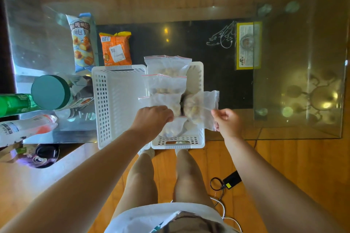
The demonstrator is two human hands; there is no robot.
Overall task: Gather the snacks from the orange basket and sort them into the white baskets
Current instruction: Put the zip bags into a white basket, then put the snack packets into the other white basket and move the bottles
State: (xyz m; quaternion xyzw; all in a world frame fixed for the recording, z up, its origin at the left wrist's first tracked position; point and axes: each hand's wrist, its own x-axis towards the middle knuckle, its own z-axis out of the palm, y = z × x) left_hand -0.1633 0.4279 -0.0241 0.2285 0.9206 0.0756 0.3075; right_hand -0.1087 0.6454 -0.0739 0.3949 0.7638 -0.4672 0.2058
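Two white perforated baskets stand side by side at the glass table's near edge. The left basket (pixel 106 104) holds nothing that I can see. The right basket (pixel 198 79) holds several clear zip bags of snacks (pixel 166 83) stacked in a row. My right hand (pixel 228 121) pinches the zip edge of one clear snack bag (pixel 198 108) above the right basket's right side. My left hand (pixel 152 117) reaches into the right basket with its fingers closed on another clear bag (pixel 161 100). No orange basket is in view.
Behind the left basket lie an orange snack packet (pixel 115 49) and a tall blue bread-snack bag (pixel 82 41). At the left stand a teal-lidded canister (pixel 50 91), a green tube (pixel 15 104) and a white pouch (pixel 24 127). A cable and black adapter (pixel 230 179) lie on the wood floor.
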